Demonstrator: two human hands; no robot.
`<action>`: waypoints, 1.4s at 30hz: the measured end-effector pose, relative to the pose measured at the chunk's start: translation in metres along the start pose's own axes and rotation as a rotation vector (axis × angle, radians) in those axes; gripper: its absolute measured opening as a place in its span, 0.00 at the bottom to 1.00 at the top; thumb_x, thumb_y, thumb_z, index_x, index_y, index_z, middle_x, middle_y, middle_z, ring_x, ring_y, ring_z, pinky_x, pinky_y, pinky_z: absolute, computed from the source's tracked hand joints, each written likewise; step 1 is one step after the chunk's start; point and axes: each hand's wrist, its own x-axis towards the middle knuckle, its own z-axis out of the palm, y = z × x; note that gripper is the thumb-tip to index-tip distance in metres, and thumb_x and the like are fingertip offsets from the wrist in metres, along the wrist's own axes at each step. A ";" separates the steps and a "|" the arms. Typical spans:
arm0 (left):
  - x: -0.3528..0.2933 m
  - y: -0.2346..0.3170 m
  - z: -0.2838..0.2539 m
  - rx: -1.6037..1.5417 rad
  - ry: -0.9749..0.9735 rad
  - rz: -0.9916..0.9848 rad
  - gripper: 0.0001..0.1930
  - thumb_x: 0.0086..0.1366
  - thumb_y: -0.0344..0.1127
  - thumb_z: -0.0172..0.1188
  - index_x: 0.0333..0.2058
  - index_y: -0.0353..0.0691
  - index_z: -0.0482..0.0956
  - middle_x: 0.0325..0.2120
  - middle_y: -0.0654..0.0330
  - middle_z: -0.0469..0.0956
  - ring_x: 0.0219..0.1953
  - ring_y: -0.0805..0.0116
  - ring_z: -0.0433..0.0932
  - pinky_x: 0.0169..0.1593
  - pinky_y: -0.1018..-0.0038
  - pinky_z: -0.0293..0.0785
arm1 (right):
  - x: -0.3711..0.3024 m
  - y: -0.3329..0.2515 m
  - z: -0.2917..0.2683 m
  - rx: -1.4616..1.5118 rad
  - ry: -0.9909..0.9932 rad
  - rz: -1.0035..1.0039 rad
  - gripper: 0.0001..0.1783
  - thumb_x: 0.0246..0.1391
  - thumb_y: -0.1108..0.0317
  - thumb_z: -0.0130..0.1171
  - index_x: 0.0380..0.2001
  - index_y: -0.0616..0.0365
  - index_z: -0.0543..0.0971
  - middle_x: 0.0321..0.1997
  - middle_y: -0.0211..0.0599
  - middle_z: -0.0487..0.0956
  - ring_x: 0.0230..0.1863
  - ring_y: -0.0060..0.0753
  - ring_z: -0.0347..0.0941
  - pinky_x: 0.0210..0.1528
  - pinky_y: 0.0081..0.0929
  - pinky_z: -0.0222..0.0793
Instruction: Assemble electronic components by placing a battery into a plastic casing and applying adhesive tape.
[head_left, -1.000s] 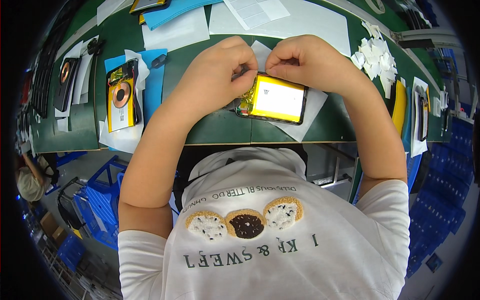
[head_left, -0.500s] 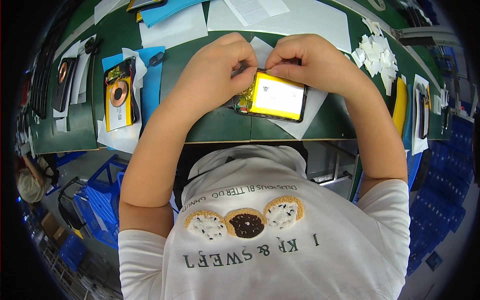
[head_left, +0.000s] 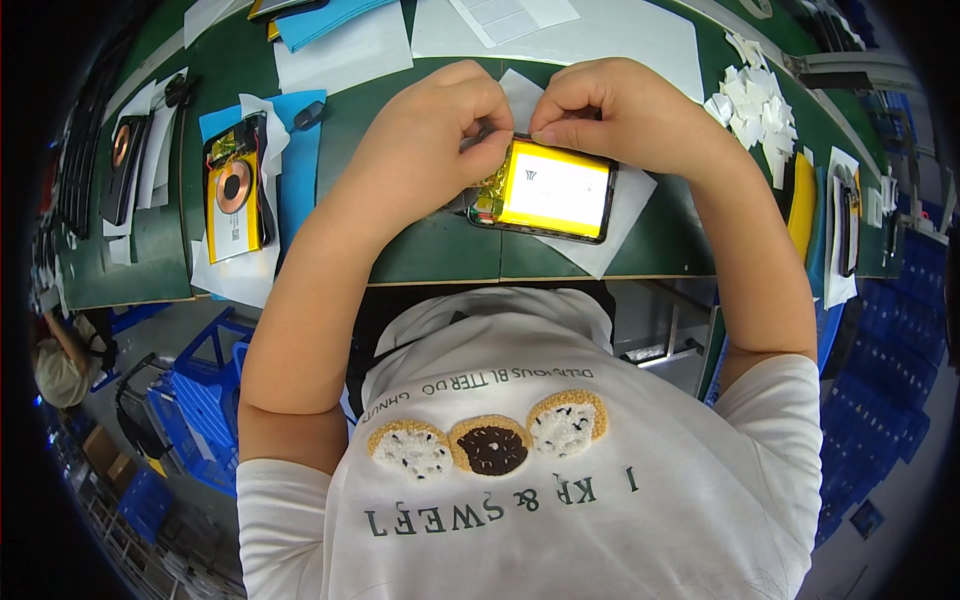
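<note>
An opened power bank (head_left: 556, 192) lies in front of me, its dark case holding a flat white battery with yellow edges. Gold film and a bit of green circuit board show at its left end. At the far left corner of the case, my left hand (head_left: 452, 122) is closed in a pinch. My right hand (head_left: 622, 112) pinches thumb against finger at the far edge, just right of the left fingertips. Whatever the fingertips grip is too small or hidden to make out. White paper (head_left: 628, 205) lies beneath the power bank.
To the left, another opened power bank with a copper coil (head_left: 234, 187) rests on white paper and a blue sheet (head_left: 300, 170). A heap of white scraps (head_left: 755, 110) sits at the far right. Yellow and blue pieces (head_left: 803, 210) stand at the right edge of the green table (head_left: 430, 255).
Both hands have shifted very slightly away from me, still pinching at the far edge of the power bank. The power bank lies in nearly the same place.
</note>
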 end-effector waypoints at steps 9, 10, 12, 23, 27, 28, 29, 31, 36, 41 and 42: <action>0.001 0.000 -0.001 -0.005 0.000 -0.021 0.05 0.55 0.26 0.63 0.30 0.37 0.76 0.30 0.61 0.72 0.29 0.69 0.74 0.33 0.76 0.71 | 0.001 0.004 0.004 -0.059 0.043 -0.093 0.05 0.51 0.71 0.64 0.32 0.58 0.82 0.29 0.37 0.80 0.31 0.34 0.75 0.34 0.27 0.72; 0.001 0.002 -0.002 -0.010 -0.005 -0.047 0.05 0.55 0.27 0.64 0.30 0.37 0.77 0.30 0.58 0.74 0.30 0.64 0.77 0.35 0.71 0.74 | 0.001 0.004 0.004 -0.089 0.063 -0.138 0.06 0.50 0.69 0.64 0.31 0.57 0.82 0.29 0.39 0.80 0.30 0.37 0.76 0.34 0.29 0.72; 0.001 0.002 -0.001 -0.006 -0.003 -0.047 0.05 0.55 0.27 0.64 0.30 0.37 0.77 0.31 0.58 0.74 0.30 0.64 0.77 0.35 0.71 0.74 | 0.001 0.000 0.005 -0.160 0.076 -0.156 0.05 0.49 0.69 0.63 0.31 0.57 0.82 0.29 0.39 0.80 0.31 0.40 0.76 0.35 0.32 0.72; 0.003 -0.001 0.002 -0.026 0.024 -0.011 0.07 0.53 0.25 0.64 0.31 0.36 0.77 0.31 0.58 0.74 0.30 0.64 0.77 0.36 0.72 0.74 | 0.001 -0.035 0.019 -0.799 0.150 -0.179 0.04 0.47 0.71 0.59 0.28 0.56 0.82 0.28 0.41 0.81 0.32 0.45 0.79 0.35 0.37 0.76; 0.002 0.002 0.002 0.036 0.027 -0.037 0.07 0.52 0.26 0.65 0.31 0.37 0.77 0.30 0.58 0.73 0.30 0.62 0.76 0.36 0.70 0.74 | 0.006 -0.024 0.014 -0.728 0.097 -0.188 0.05 0.46 0.72 0.60 0.28 0.56 0.83 0.28 0.42 0.81 0.31 0.46 0.79 0.34 0.37 0.76; 0.002 0.002 0.003 0.050 0.021 -0.043 0.07 0.52 0.26 0.65 0.31 0.37 0.77 0.30 0.58 0.73 0.31 0.62 0.76 0.36 0.69 0.74 | 0.005 -0.020 0.010 -0.646 0.067 -0.161 0.05 0.45 0.72 0.60 0.28 0.56 0.83 0.28 0.43 0.81 0.31 0.45 0.79 0.34 0.37 0.75; 0.003 0.003 0.005 0.051 0.019 -0.040 0.07 0.52 0.26 0.65 0.31 0.37 0.77 0.30 0.58 0.73 0.31 0.62 0.76 0.36 0.69 0.74 | 0.002 -0.019 0.006 -0.621 0.045 -0.186 0.05 0.45 0.71 0.61 0.27 0.56 0.84 0.28 0.43 0.82 0.31 0.45 0.79 0.34 0.37 0.75; 0.003 0.003 0.006 0.137 0.039 -0.007 0.07 0.52 0.28 0.65 0.30 0.37 0.77 0.30 0.58 0.73 0.32 0.59 0.76 0.37 0.67 0.74 | 0.003 -0.022 0.005 -0.623 0.025 -0.150 0.04 0.46 0.71 0.60 0.26 0.58 0.82 0.28 0.43 0.80 0.32 0.45 0.78 0.35 0.38 0.74; 0.003 0.005 0.004 0.191 0.063 0.017 0.07 0.52 0.29 0.65 0.31 0.38 0.77 0.30 0.58 0.73 0.33 0.56 0.76 0.38 0.65 0.73 | 0.005 -0.039 0.011 -0.689 0.022 -0.062 0.03 0.46 0.71 0.60 0.26 0.59 0.80 0.28 0.44 0.79 0.34 0.46 0.77 0.37 0.38 0.73; 0.005 0.005 0.001 0.158 0.057 0.000 0.07 0.52 0.29 0.65 0.30 0.39 0.77 0.30 0.58 0.73 0.33 0.56 0.76 0.38 0.65 0.73 | 0.011 -0.034 0.006 -0.656 0.018 -0.053 0.05 0.47 0.70 0.59 0.27 0.59 0.82 0.29 0.43 0.80 0.34 0.45 0.78 0.38 0.38 0.73; 0.004 0.007 0.002 0.163 0.049 -0.003 0.07 0.52 0.29 0.65 0.30 0.39 0.77 0.30 0.58 0.73 0.33 0.57 0.76 0.38 0.65 0.73 | 0.011 -0.028 0.001 -0.657 0.017 -0.055 0.05 0.47 0.70 0.59 0.27 0.59 0.82 0.29 0.43 0.80 0.34 0.45 0.78 0.38 0.38 0.73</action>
